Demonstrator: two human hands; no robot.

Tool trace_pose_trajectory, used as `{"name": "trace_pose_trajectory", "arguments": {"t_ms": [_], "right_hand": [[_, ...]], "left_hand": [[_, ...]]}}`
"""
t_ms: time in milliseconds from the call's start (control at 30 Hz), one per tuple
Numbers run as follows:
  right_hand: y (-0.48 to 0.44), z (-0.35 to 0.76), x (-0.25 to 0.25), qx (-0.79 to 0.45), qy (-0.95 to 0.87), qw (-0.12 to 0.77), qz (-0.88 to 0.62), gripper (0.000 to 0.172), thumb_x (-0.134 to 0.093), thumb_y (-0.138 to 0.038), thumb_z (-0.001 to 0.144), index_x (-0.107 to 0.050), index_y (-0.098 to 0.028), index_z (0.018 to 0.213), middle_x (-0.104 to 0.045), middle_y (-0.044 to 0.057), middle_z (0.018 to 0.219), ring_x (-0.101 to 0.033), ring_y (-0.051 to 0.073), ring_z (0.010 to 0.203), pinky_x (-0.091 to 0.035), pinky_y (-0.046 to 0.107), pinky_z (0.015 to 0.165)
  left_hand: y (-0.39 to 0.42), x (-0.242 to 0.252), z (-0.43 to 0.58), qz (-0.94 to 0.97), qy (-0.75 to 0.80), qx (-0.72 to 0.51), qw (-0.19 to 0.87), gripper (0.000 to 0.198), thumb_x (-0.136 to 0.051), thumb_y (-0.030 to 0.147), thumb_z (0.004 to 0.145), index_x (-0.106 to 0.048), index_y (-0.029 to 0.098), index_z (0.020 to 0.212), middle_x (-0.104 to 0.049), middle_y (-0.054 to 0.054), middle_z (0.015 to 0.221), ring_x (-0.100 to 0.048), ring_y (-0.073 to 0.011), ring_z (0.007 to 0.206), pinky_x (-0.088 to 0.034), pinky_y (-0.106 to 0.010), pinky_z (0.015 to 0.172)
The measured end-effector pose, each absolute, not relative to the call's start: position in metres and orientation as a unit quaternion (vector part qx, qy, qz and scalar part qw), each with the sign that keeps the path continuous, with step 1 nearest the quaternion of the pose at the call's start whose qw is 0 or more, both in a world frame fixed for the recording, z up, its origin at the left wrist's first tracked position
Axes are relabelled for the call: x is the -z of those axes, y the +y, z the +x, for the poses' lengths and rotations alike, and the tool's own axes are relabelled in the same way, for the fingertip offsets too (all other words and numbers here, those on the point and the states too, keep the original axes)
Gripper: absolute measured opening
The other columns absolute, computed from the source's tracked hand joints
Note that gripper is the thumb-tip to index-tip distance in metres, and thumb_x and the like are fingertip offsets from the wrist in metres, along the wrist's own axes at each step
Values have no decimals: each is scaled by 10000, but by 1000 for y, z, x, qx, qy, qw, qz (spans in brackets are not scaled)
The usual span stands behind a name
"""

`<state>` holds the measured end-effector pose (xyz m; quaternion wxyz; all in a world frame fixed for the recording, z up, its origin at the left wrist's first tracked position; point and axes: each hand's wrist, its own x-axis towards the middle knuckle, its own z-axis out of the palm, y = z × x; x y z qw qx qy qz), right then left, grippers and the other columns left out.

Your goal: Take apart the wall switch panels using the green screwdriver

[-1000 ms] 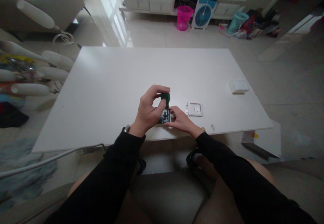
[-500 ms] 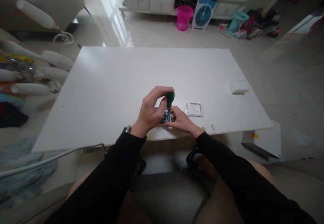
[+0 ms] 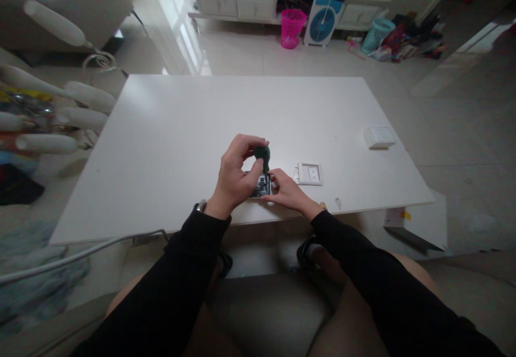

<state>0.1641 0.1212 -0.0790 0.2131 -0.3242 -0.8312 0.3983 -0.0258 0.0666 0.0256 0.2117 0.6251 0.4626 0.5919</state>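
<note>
My left hand (image 3: 237,177) is closed on the green handle of a screwdriver (image 3: 263,155), which stands over a dark open box (image 3: 262,185) near the table's front edge. The inside of the box shows metal and dark parts; its left portion is hidden by my left hand. My right hand (image 3: 284,189) grips the right side of the box between thumb and fingers. Just to the right lies a white socket frame (image 3: 309,174). A small clear piece (image 3: 338,202) rests near the front edge, beyond my right wrist.
At the right of the white table (image 3: 181,126) sits a white socket box (image 3: 379,137). A grey cable (image 3: 97,249) runs along the front left edge. Lamp arms with white shades (image 3: 48,143) stand at the left. A pink basket (image 3: 292,28) and a blue fan (image 3: 322,22) are on the floor behind.
The top of the green handle has tilted to the left, and my left hand has moved slightly left with it. My right hand has stayed at the box.
</note>
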Motion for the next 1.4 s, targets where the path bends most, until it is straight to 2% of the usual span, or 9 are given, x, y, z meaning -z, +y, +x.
{"name": "trace_pose_trajectory", "arguments": {"t_ms": [233, 400, 567, 667, 900, 1000, 1167, 1300, 1400], "right_hand": [[121, 163, 79, -416, -821, 208, -333, 737, -902, -373, 736, -550, -242, 1371, -630, 118, 1272, -621, 296, 1126, -545, 477, 944], [121, 163, 77, -401, -830, 206, -328, 686, -912, -364, 731, -576, -233, 1314, -630, 113, 1248, -617, 295, 1135, -537, 480, 964], [120, 163, 76, -397, -832, 211, -325, 746, -926, -344, 721, -551, -220, 1354, -618, 124, 1277, -612, 292, 1157, -525, 479, 993], [119, 163, 76, -397, -832, 212, -325, 732, -928, -349, 719, -559, -224, 1338, -621, 120, 1263, -614, 291, 1136, -527, 483, 980], [119, 164, 77, -403, -830, 209, -324, 687, -897, -374, 752, -561, -215, 1329, -622, 117, 1246, -606, 291, 1104, -531, 483, 954], [119, 164, 78, -394, -835, 211, -319, 664, -899, -375, 751, -571, -220, 1307, -624, 108, 1230, -600, 286, 1107, -524, 475, 959], [120, 163, 79, -395, -834, 214, -320, 665, -917, -378, 732, -586, -209, 1283, -621, 109, 1218, -599, 289, 1111, -521, 472, 959], [119, 164, 79, -402, -831, 212, -321, 693, -906, -364, 744, -564, -217, 1327, -615, 115, 1249, -600, 295, 1134, -526, 485, 968], [119, 164, 79, -402, -830, 213, -323, 718, -912, -357, 737, -551, -218, 1342, -609, 121, 1266, -601, 296, 1143, -528, 486, 972]], "left_hand": [[64, -36, -20, 644, 480, -568, 178, 212, -727, 176, 863, -618, 223, 1038, -744, -39, 1062, -726, -199, 1011, -615, -393, 898], [67, -32, -19, 624, 477, -593, 179, 158, -707, 157, 890, -614, 229, 995, -648, -51, 1150, -708, -189, 1045, -635, -360, 859], [68, -22, -22, 616, 456, -607, 209, 318, -575, 122, 939, -585, 270, 1221, -615, -67, 1217, -671, -207, 1183, -625, -387, 957], [67, -24, -23, 639, 464, -575, 215, 356, -518, 139, 964, -601, 269, 1285, -659, -74, 1222, -664, -212, 1149, -609, -421, 972], [68, -36, -20, 637, 504, -576, 90, 244, -831, 267, 827, -749, 249, 1056, -610, -51, 1069, -613, -200, 975, -592, -365, 804], [68, -37, -19, 636, 498, -581, 101, 209, -803, 211, 847, -762, 249, 1049, -614, -37, 1005, -611, -177, 910, -572, -336, 756], [66, -36, -21, 659, 465, -569, 159, 276, -562, 104, 951, -717, 257, 1120, -715, -48, 1151, -658, -206, 1100, -584, -380, 873], [66, -34, -21, 649, 465, -579, 163, 154, -701, 151, 888, -669, 228, 1017, -690, -52, 1155, -679, -211, 1083, -603, -387, 887], [69, -31, -20, 622, 470, -605, 163, 197, -787, 172, 836, -606, 207, 907, -615, -41, 1135, -706, -179, 995, -633, -350, 840]]}}
